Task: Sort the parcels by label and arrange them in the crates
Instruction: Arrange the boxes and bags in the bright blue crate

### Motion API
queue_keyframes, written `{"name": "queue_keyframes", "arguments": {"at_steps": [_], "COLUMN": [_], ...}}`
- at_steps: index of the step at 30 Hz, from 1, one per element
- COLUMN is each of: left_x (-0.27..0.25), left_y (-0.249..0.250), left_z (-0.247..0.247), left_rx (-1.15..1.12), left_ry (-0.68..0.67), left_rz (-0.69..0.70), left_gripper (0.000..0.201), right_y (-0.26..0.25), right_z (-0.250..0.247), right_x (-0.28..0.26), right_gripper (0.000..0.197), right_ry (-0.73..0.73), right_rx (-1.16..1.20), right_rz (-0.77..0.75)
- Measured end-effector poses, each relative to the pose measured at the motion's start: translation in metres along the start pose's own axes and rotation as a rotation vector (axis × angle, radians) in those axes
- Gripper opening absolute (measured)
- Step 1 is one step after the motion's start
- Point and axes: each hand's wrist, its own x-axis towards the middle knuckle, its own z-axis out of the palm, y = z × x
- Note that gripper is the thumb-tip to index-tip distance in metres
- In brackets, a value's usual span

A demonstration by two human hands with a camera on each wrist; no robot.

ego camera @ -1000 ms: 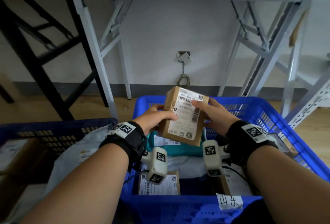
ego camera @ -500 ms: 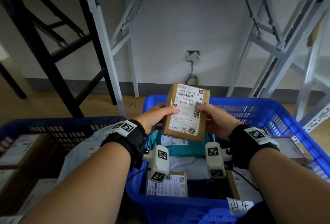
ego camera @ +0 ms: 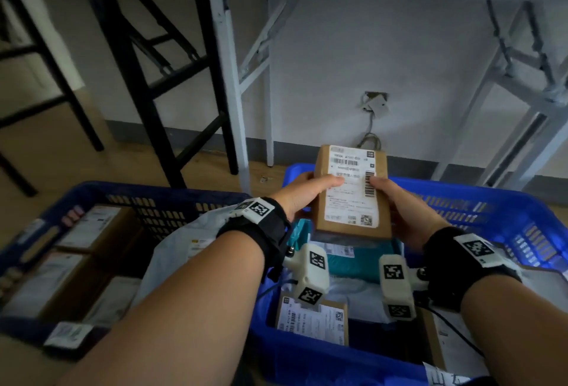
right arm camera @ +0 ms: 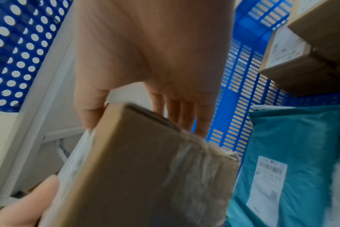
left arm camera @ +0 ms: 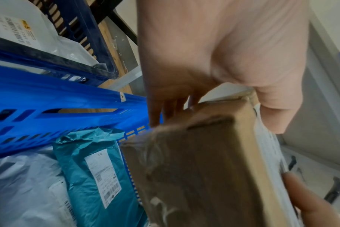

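Observation:
A small brown cardboard box (ego camera: 350, 189) with a white shipping label facing me is held up over the bright blue crate (ego camera: 479, 201). My left hand (ego camera: 307, 192) grips its left edge, thumb on the label. My right hand (ego camera: 399, 210) grips its right edge, thumb by the barcode. In the left wrist view the left hand (left arm camera: 204, 61) holds the box (left arm camera: 194, 169) with fingers behind it. The right wrist view shows the right hand (right arm camera: 145, 53) on the box (right arm camera: 145, 169) the same way.
The bright crate holds a teal mailer (ego camera: 353, 262), white bags and a labelled box (ego camera: 313, 321). Beside it on the left, a dark blue crate (ego camera: 138, 192) holds several boxes and a white bag (ego camera: 184, 250). White table legs (ego camera: 230, 93) and a black frame (ego camera: 138, 78) stand behind.
Both hands keep their hold on the box, which now stands a little more upright. My view has turned left, bringing more of the dark blue crate into sight.

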Motion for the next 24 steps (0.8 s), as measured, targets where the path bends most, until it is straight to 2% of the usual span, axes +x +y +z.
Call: {"name": "queue_keyframes", "arguments": {"at_steps": [5, 9, 10, 13, 17, 20, 24], "left_x": [-0.025, -0.048, -0.055, -0.077, -0.103, -0.117, -0.134], "left_y": [0.008, 0.003, 0.002, 0.005, 0.005, -0.008, -0.031], "left_z": [-0.029, -0.075, -0.089, -0.130, -0.185, -0.227, -0.277], "left_rx": [-0.002, 0.063, 0.058, 0.063, 0.041, 0.006, -0.029], "left_ry": [0.159, 0.255, 0.267, 0.255, 0.317, 0.293, 0.341], "left_rz": [-0.038, -0.075, -0.084, -0.093, -0.177, -0.254, -0.361], "left_gripper": [0.090, 0.096, 0.094, 0.067, 0.050, 0.033, 0.038], "right_y": [-0.005, -0.008, -0.009, -0.013, -0.018, -0.017, -0.003], "right_z": [0.040, 0.083, 0.093, 0.129, 0.189, 0.240, 0.301], "right_x": [0.010, 0.007, 0.007, 0.005, 0.008, 0.015, 0.028], "right_gripper": [0.054, 0.050, 0.049, 0.046, 0.038, 0.037, 0.039], "right_ry": [-0.091, -0.186, -0.206, -0.278, -0.364, -0.462, -0.592], "right_rx": [0.004, -0.039, -0.054, -0.087, -0.105, -0.152, -0.253], "right_rz": [-0.005, -0.032, -0.043, -0.061, -0.072, -0.032, 0.020]}}
